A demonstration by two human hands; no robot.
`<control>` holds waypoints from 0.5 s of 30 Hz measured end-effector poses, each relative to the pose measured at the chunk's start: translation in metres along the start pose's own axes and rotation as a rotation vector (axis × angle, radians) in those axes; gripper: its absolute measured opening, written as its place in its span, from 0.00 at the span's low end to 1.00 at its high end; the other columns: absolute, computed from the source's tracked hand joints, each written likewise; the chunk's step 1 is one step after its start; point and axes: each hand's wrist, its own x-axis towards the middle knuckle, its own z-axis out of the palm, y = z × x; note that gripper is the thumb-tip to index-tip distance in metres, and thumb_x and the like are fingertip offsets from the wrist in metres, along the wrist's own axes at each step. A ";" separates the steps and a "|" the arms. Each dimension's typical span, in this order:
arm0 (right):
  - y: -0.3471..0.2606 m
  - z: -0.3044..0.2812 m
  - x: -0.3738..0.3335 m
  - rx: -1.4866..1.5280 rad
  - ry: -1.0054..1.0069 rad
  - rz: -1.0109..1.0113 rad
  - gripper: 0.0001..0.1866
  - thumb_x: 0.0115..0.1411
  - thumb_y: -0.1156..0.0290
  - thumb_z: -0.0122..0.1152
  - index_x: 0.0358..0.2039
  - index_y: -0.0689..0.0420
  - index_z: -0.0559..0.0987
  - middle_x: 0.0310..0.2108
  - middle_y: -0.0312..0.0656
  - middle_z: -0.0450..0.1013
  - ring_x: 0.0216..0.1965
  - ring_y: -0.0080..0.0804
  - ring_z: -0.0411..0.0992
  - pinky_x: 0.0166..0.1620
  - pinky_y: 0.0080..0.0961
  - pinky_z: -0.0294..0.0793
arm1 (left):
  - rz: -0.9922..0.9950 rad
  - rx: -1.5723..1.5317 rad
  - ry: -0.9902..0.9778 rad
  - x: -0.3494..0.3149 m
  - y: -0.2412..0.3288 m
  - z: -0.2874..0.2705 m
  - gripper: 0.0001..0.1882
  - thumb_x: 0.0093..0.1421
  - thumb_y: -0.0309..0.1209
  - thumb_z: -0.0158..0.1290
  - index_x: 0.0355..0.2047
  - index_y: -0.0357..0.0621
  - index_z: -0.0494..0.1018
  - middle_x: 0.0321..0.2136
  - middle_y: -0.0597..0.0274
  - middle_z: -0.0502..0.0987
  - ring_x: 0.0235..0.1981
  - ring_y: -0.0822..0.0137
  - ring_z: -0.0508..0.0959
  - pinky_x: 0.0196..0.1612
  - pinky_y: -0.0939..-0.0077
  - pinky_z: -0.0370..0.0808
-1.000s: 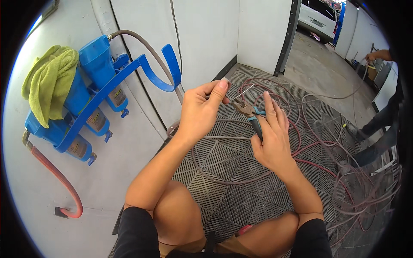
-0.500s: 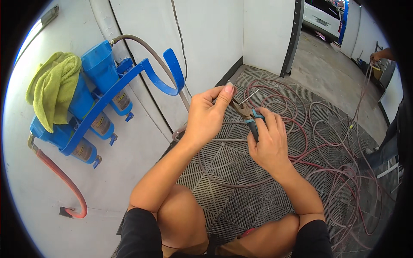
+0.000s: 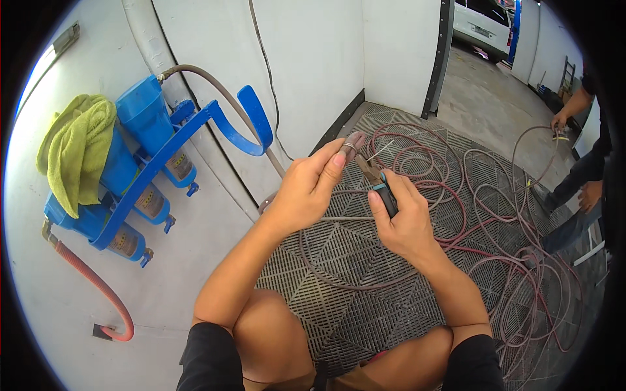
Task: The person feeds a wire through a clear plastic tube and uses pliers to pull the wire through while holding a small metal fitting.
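My left hand [image 3: 308,189] pinches the end of a brownish hose [image 3: 354,139] between thumb and fingers. A thin wire [image 3: 349,146] looks wrapped around the hose there. In my right hand [image 3: 407,218] is a pair of pliers [image 3: 370,173] with black and teal handles. Its jaws point up and left, just right of the hose end. Thin pale wire ends [image 3: 383,150] stick out to the upper right by the jaws; whether the jaws touch them I cannot tell.
Blue filter canisters [image 3: 140,107] on a blue bracket hang at the left wall, a green towel [image 3: 77,143] draped over them. Reddish hoses [image 3: 456,202] lie coiled across the grated floor [image 3: 365,319]. At the right a person [image 3: 574,176] holds a hose. A white vehicle [image 3: 482,27] stands beyond the doorway.
My left hand has turned so the wire-wrapped hose end shows. The pliers have shifted slightly and their handles look more closed. The other person's hand has come lower and nearer with the hose.
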 end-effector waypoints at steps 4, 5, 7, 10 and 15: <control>-0.016 -0.024 0.006 0.394 -0.299 0.278 0.18 0.68 0.65 0.60 0.49 0.68 0.77 0.30 0.44 0.75 0.30 0.32 0.73 0.35 0.30 0.74 | 0.063 -0.011 -0.068 -0.004 0.011 -0.014 0.26 0.77 0.40 0.41 0.65 0.32 0.67 0.26 0.72 0.67 0.25 0.80 0.61 0.29 0.82 0.62; -0.016 -0.023 0.002 0.472 -0.330 0.305 0.17 0.70 0.64 0.57 0.48 0.67 0.78 0.29 0.40 0.74 0.29 0.27 0.71 0.34 0.26 0.72 | 0.071 -0.024 -0.112 -0.006 0.012 -0.018 0.26 0.77 0.41 0.42 0.65 0.32 0.67 0.28 0.71 0.70 0.26 0.80 0.62 0.30 0.83 0.62; -0.014 -0.022 -0.002 0.556 -0.358 0.326 0.16 0.72 0.63 0.54 0.46 0.65 0.79 0.27 0.35 0.74 0.27 0.23 0.69 0.32 0.22 0.71 | 0.083 -0.034 -0.135 -0.008 0.015 -0.024 0.27 0.76 0.42 0.43 0.65 0.32 0.68 0.31 0.69 0.74 0.26 0.79 0.63 0.31 0.83 0.64; -0.013 -0.016 -0.008 0.865 -0.570 0.412 0.19 0.74 0.60 0.51 0.46 0.65 0.78 0.31 0.36 0.75 0.30 0.23 0.71 0.33 0.23 0.73 | 0.078 -0.067 -0.186 -0.015 0.004 -0.037 0.29 0.75 0.44 0.46 0.64 0.32 0.69 0.38 0.65 0.79 0.28 0.77 0.66 0.34 0.82 0.67; -0.023 0.002 -0.022 1.652 -0.800 0.664 0.24 0.74 0.52 0.48 0.51 0.63 0.74 0.41 0.45 0.74 0.39 0.32 0.74 0.40 0.32 0.78 | 0.128 -0.161 -0.284 -0.019 -0.001 -0.051 0.29 0.74 0.46 0.47 0.62 0.30 0.71 0.39 0.64 0.79 0.31 0.75 0.69 0.37 0.78 0.71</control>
